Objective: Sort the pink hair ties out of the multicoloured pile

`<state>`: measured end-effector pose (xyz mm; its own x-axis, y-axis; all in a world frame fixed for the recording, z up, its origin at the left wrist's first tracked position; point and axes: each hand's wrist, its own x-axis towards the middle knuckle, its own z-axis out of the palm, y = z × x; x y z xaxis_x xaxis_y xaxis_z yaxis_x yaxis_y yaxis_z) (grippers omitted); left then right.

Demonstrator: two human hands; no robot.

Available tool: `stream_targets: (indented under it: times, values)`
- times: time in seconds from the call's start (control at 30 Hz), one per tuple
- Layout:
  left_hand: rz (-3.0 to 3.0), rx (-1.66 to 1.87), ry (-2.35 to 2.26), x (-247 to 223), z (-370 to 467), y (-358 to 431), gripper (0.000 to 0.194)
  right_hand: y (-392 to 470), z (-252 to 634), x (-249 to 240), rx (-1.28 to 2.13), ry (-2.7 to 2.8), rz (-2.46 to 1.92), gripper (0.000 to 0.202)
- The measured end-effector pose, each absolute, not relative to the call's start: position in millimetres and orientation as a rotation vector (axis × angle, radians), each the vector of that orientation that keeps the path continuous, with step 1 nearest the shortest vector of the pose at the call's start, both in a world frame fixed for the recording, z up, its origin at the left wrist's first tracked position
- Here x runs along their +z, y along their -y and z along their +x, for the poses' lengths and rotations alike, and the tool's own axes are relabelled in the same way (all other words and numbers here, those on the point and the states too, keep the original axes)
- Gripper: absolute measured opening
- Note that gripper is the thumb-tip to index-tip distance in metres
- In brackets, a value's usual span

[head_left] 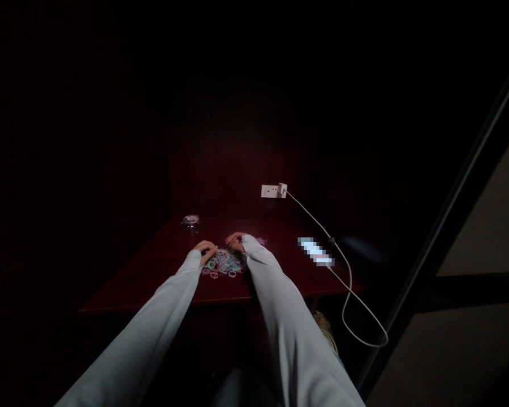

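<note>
A pile of small coloured bands (pixel 224 263) lies near the front of the dark red table, with several loose rings at its front edge. My left hand (pixel 206 249) is at the pile's left side, its fingers bent and close together; anything between them is too small to make out. At the back right of the pile is my right hand (pixel 236 240), its fingers curled around some pink bands (pixel 231 241). More pink and purple bands (pixel 262 241) lie just beyond the right sleeve, which partly hides them.
A small round clear container (pixel 190 221) stands at the table's back left. On the right lies a lit phone (pixel 316 252), its white cable (pixel 350 282) looping past the table edge up to a wall socket (pixel 270 191). The table's front edge (pixel 152 307) shows.
</note>
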<state>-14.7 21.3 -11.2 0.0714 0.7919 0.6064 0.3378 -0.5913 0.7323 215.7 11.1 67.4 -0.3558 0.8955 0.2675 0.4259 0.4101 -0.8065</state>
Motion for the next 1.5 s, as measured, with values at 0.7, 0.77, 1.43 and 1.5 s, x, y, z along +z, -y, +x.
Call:
stream_targets:
  times: [0.7,0.77,1.43,1.5]
  values:
    - [2.013,1.447,-1.163,-17,-19,-26,0.030,-14,217,61,0.976,2.084,-1.125,0.031]
    - [2.011,1.446,-1.170,-16,-19,-25,0.029,-14,214,60,0.975,2.068,-1.146,0.028]
    - [1.978,1.465,-1.359,-8,-1,-8,0.031,-31,245,54,-0.135,1.517,-1.773,0.022]
    - [1.976,1.477,-1.383,-8,1,-7,0.031,-37,235,51,-0.176,1.625,-1.762,0.024]
